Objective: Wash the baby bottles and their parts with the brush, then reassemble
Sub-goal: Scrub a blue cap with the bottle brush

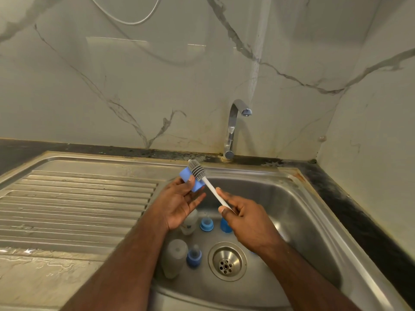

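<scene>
The right hand pinches the white handle of the brush between thumb and curled fingers. The left hand holds a blue ring at thumb and fingertips, its other fingers spread loosely. The grey brush head sits through the ring. Both forearms reach forward over the steel sink. In the basin lie two bottles, blue teats and the drain. A ribbed drainboard lies left; behind, the tap and a marble wall.
</scene>
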The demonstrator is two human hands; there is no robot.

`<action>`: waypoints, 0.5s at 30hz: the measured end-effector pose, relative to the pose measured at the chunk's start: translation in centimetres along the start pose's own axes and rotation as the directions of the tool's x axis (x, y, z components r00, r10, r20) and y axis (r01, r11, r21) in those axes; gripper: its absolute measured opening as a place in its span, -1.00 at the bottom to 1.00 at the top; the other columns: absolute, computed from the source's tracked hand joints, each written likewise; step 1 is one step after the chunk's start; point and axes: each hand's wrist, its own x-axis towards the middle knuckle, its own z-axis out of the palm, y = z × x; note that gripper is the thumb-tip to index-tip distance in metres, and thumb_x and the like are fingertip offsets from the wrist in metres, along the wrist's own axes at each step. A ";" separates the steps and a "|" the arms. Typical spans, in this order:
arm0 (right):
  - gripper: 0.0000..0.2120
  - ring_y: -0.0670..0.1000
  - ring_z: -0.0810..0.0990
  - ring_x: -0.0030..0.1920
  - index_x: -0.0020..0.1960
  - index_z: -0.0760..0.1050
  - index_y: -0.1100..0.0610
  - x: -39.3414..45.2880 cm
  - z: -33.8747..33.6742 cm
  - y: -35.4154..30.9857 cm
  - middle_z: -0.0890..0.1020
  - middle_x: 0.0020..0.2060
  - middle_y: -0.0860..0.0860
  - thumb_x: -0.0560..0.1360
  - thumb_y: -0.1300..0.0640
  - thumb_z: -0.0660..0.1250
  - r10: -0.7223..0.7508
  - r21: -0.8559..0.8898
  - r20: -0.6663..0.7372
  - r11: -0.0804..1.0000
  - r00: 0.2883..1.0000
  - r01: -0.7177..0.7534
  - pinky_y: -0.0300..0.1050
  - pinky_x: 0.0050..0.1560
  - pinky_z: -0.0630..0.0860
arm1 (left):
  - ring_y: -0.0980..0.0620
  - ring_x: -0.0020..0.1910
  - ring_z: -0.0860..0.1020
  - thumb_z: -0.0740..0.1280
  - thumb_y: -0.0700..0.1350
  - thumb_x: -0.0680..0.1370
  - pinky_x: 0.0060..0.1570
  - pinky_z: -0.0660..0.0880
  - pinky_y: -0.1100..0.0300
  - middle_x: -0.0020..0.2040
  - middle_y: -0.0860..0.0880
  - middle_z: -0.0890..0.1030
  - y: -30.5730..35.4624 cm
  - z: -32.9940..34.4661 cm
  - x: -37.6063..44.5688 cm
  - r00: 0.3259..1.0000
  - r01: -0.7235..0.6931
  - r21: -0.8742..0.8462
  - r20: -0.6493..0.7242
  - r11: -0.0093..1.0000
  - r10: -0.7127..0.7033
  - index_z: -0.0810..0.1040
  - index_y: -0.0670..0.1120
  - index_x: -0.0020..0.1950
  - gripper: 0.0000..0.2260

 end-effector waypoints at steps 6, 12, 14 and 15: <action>-0.52 -0.19 0.59 -0.15 0.49 0.31 -0.26 0.4 0.3 -0.3 0.54 0.32 -0.22 0.63 0.02 0.30 0.030 -0.008 -0.003 1.000 1.000 -0.031 -0.31 -0.12 0.57 | -0.16 0.19 0.66 0.33 -0.25 0.61 0.07 0.67 0.02 0.21 -0.24 0.66 -0.1 0.1 -0.1 1.000 -0.008 -0.029 0.001 1.000 0.009 0.53 -0.23 0.33 -0.71; -0.53 -0.22 0.47 -0.23 0.50 0.31 -0.23 0.8 0.2 0.0 0.62 0.12 -0.15 0.64 0.03 0.29 0.060 0.012 0.001 0.998 0.998 -0.060 -0.24 -0.06 0.53 | -0.15 0.06 0.71 0.30 -0.27 0.61 0.04 0.67 -0.01 0.14 -0.25 0.69 0.0 0.2 -0.3 0.998 -0.009 -0.055 0.060 0.998 0.012 0.53 -0.24 0.28 -0.76; -0.53 -0.21 0.45 -0.32 0.49 0.33 -0.23 0.9 0.2 0.5 0.54 -0.13 -0.26 0.64 0.04 0.29 0.090 0.032 0.000 0.995 0.996 -0.089 -0.31 -0.21 0.44 | -0.14 0.05 0.71 0.30 -0.28 0.61 0.07 0.66 -0.04 0.12 -0.25 0.70 -0.2 0.2 -0.3 0.996 0.001 -0.055 0.094 0.998 0.004 0.52 -0.24 0.29 -0.75; -0.54 -0.20 0.43 -0.35 0.49 0.33 -0.22 0.9 0.1 0.8 0.49 -0.20 -0.28 0.64 0.05 0.29 0.101 0.046 -0.002 0.994 0.995 -0.101 -0.33 -0.25 0.39 | -0.14 0.05 0.71 0.30 -0.28 0.61 0.08 0.65 -0.06 0.11 -0.25 0.70 -0.2 0.2 -0.4 0.994 0.006 -0.052 0.108 0.999 0.000 0.52 -0.23 0.29 -0.75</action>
